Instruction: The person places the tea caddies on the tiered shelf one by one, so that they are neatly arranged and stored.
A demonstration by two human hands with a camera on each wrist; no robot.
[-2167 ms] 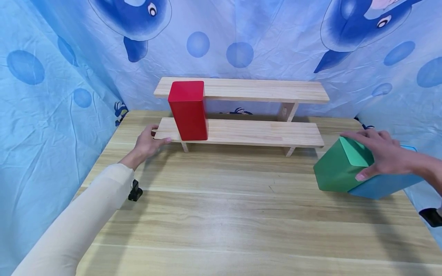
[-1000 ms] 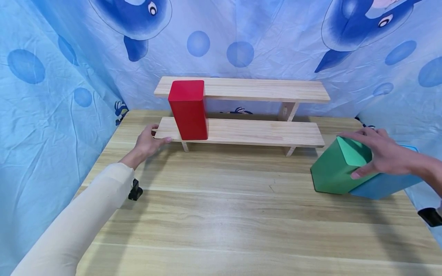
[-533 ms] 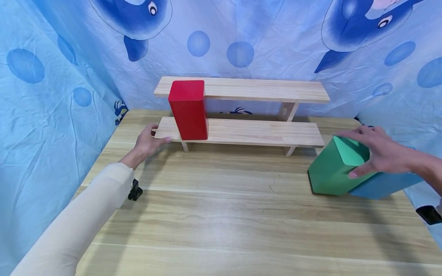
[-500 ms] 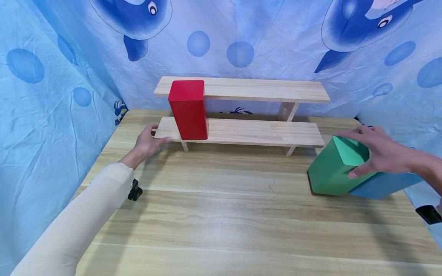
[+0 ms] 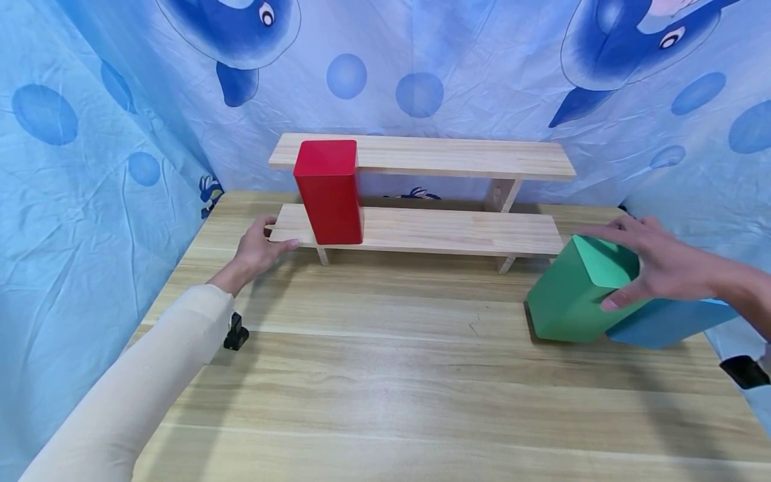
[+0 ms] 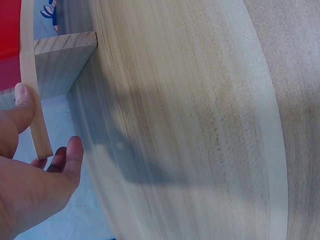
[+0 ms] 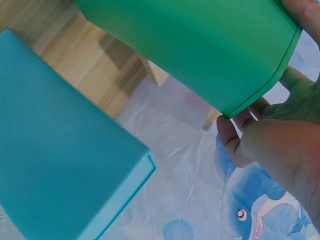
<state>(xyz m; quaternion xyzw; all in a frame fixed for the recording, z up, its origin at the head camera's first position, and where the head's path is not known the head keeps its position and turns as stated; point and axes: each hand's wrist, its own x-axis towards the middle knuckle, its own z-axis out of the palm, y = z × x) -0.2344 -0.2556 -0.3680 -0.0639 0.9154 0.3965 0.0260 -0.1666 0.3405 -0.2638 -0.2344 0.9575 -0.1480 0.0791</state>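
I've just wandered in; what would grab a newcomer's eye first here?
Probably the bright red box, standing near the left end of the two-tier wooden shelf's lower board. Next comes the green box on the right, held by the fingers of the person's right hand, with a blue box further right. Behind the shelf, large cartoon sea animals decorate the blue backdrop.

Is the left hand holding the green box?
No, the left hand holds the lower shelf and the right hand grips the green box.
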